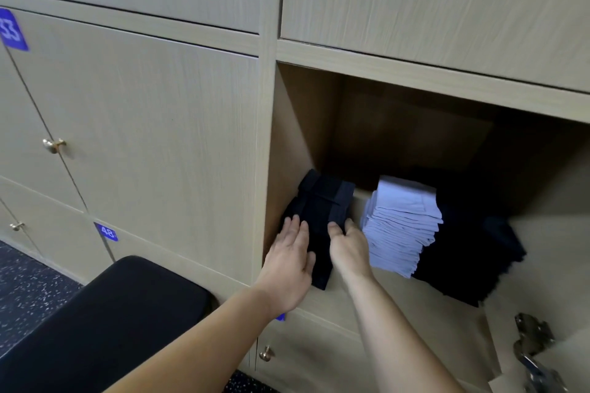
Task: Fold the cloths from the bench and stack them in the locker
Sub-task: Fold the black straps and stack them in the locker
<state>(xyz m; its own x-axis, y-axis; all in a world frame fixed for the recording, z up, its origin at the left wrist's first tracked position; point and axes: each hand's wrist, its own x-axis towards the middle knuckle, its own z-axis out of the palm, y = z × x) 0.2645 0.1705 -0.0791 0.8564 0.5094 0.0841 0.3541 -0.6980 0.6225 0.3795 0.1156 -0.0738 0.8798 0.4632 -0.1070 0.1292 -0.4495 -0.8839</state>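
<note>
At the left end of the open locker (pixel 303 124), a stack of navy cloths (pixel 322 201) sat folded against the side wall, its front edge reaching the lip of the shelf. The left hand (pixel 292 262) lay flat on the stack's near left face, fingers straight and together, pressing rather than grasping. The right hand (pixel 348 246) took the stack's right front corner, thumb on the cloth's front and fingers curled round its side, so the stack was held between the two hands.

Just beside the right hand stood a taller stack of light blue cloths (pixel 402 223), neatly layered and apart from the navy one. Against its far side slumped a dark pile (pixel 472 252), too shadowed to tell whether it was folded.

Below and to the left, the black padded bench (pixel 111 322) ran toward the lockers over a speckled floor (pixel 25 284). Closed doors around the compartment carried blue number tags reading 48 (pixel 107 232) and 33 (pixel 12 30), and a round brass knob (pixel 53 145). A metal hinge (pixel 533 341) showed at the lower right.
</note>
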